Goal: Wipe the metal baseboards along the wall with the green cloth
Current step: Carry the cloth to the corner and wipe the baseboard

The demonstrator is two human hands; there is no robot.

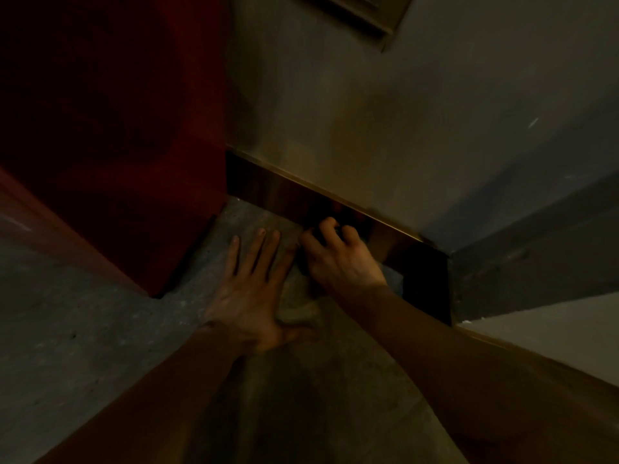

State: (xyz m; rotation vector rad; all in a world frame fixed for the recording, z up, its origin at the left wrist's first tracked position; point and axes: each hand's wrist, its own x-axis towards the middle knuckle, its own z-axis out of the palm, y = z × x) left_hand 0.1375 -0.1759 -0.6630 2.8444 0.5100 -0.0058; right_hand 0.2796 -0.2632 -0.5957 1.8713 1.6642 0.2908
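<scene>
The baseboard (294, 195), in the middle of the frame, looks like polished metal: smooth, glossy, brown-gold, with soft reflections and a thin bright top edge. The wall (385, 112) above it is matt and plain, like painted plaster, with some small scuff marks at the right. The floor (100, 313), in the lower left, looks like rough concrete or stone, grey and speckled, without shine. At the upper left a dark red panel (117, 145) has a smooth, slightly satin face. Under the right hand (338, 259) a soft cloth (298, 311) shows, matt and wrinkled; the dim light hides its colour.
</scene>
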